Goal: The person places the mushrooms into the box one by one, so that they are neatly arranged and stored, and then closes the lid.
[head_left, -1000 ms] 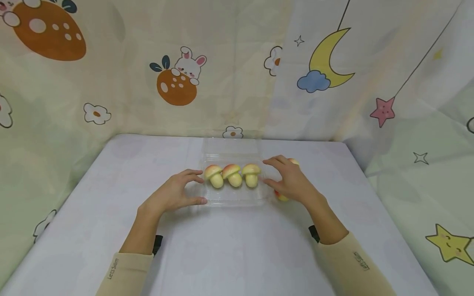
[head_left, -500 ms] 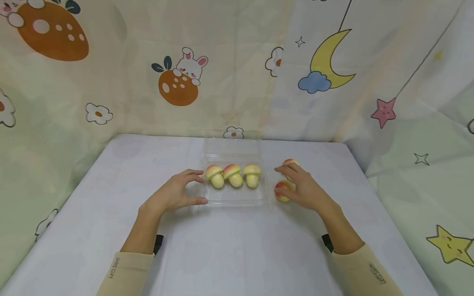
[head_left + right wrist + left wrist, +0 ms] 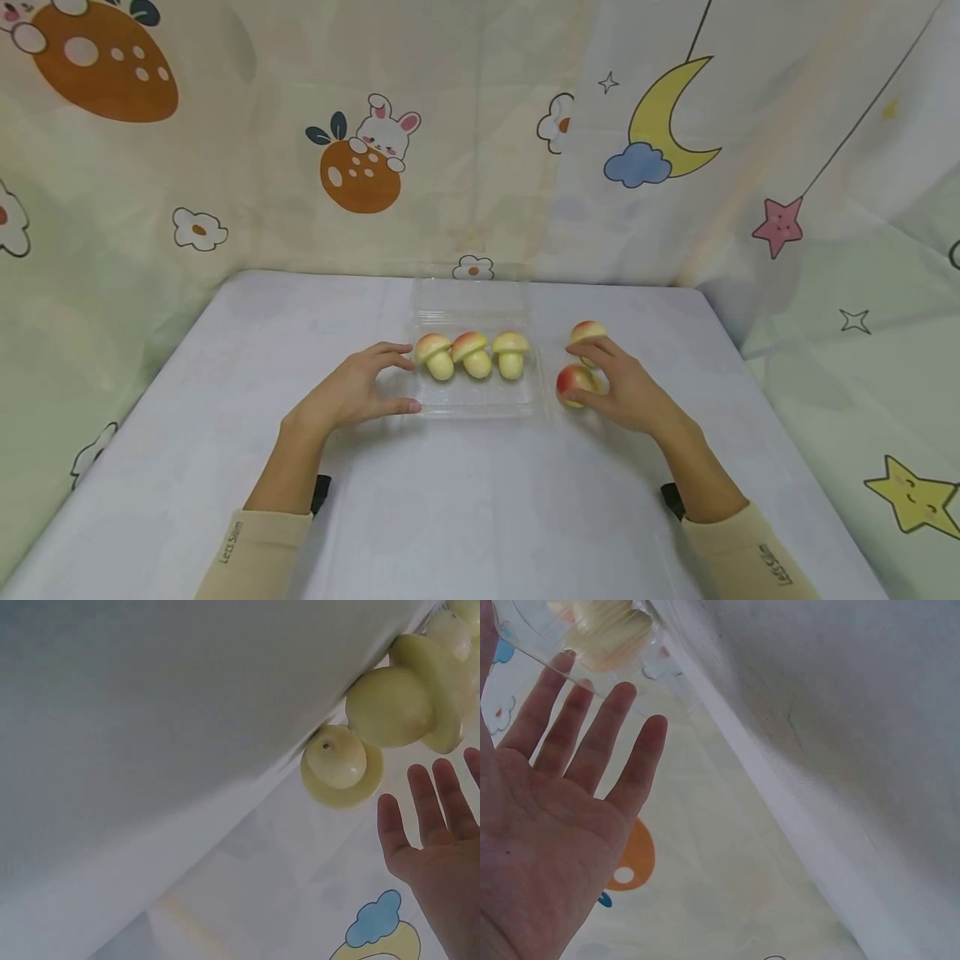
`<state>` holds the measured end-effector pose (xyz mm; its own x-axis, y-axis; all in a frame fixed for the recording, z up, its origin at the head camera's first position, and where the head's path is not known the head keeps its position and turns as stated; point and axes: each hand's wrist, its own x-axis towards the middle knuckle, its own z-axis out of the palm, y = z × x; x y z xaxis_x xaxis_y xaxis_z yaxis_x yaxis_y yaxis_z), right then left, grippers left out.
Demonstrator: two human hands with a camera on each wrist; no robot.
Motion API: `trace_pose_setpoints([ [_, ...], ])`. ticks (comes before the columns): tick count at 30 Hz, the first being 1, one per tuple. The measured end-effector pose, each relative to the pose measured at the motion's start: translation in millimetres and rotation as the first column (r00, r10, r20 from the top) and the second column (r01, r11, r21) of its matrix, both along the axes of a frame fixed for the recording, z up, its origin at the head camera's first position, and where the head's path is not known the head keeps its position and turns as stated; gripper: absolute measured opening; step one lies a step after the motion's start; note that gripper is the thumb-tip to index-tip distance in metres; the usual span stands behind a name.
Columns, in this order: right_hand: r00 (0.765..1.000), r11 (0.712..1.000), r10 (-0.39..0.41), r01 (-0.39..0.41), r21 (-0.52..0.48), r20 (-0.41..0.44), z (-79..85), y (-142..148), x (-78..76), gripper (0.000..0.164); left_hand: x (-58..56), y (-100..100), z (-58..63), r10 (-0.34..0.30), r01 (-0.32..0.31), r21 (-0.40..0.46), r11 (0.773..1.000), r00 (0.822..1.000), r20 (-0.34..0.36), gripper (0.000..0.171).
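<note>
A clear plastic box (image 3: 480, 402) lies with its lid folded back, and three toy mushrooms (image 3: 511, 354) with red-yellow caps stand in a row inside. My left hand (image 3: 347, 392) is at the box's left side, fingertips at its edge; the left wrist view shows straight fingers. To the right of the box, two loose mushrooms lie on the table: a nearer one (image 3: 574, 383) and a farther one (image 3: 588, 330). My right hand (image 3: 630, 390) hovers beside this pair and partly covers them. In the right wrist view its extended fingers look apart from the mushroom (image 3: 390, 709) nearest them.
A white-covered table (image 3: 480, 517) bears everything. Its far edge meets a patterned cloth backdrop (image 3: 480, 167), which also hangs along both sides. The open lid (image 3: 471, 293) reaches toward that far edge.
My right hand has moved right, from the box's right side to the two loose mushrooms, and both show more now. The left hand and the box have stayed in place.
</note>
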<state>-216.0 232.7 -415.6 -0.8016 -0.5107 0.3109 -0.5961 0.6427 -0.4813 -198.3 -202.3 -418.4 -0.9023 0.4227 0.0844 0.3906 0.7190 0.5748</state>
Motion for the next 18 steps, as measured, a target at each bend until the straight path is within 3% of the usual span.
trace_pose_setpoints([
  [18, 0.994, 0.999, -0.021, 0.018, 0.034, 0.103, -2.5, 18.0, 0.5, 0.07, 0.3, 2.2, 0.2, 0.015, -0.015, -0.003, 1.0, 1.0, 0.007, 0.067],
])
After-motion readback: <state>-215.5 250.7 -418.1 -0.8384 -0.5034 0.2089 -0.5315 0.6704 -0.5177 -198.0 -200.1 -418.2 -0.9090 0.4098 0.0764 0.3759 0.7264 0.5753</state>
